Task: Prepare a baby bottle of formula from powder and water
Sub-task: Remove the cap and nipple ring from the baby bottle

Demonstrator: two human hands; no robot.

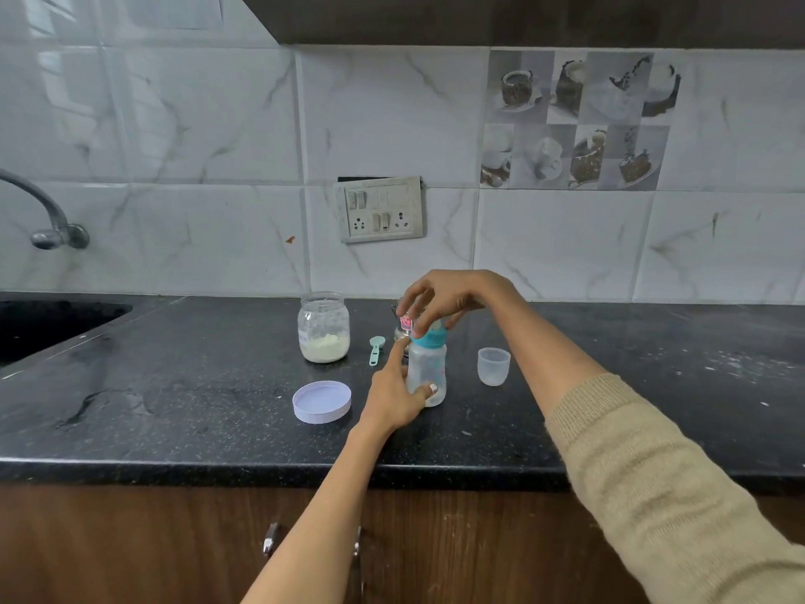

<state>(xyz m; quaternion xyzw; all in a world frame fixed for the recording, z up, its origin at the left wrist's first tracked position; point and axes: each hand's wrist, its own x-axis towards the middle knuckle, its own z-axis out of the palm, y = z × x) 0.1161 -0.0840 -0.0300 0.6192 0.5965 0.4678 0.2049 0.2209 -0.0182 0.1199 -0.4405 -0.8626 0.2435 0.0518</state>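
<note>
A clear baby bottle [429,368] with a teal screw collar [431,338] stands upright on the black counter [174,407]. My left hand [394,394] grips the bottle's body from the left, thumb across its lower front. From above, my right hand [444,298] has its fingertips curled round the teal collar. An open glass jar [323,326] with pale formula powder at its bottom stands to the left. Its white lid [322,401] lies flat in front of it. A small teal scoop [375,348] rests between jar and bottle.
The bottle's clear dome cap [493,366] stands to the right. A steel vessel [403,326] with a pink sticker is partly hidden behind the bottle. A sink [43,324] and tap [48,220] are at far left. White specks dust the counter at right.
</note>
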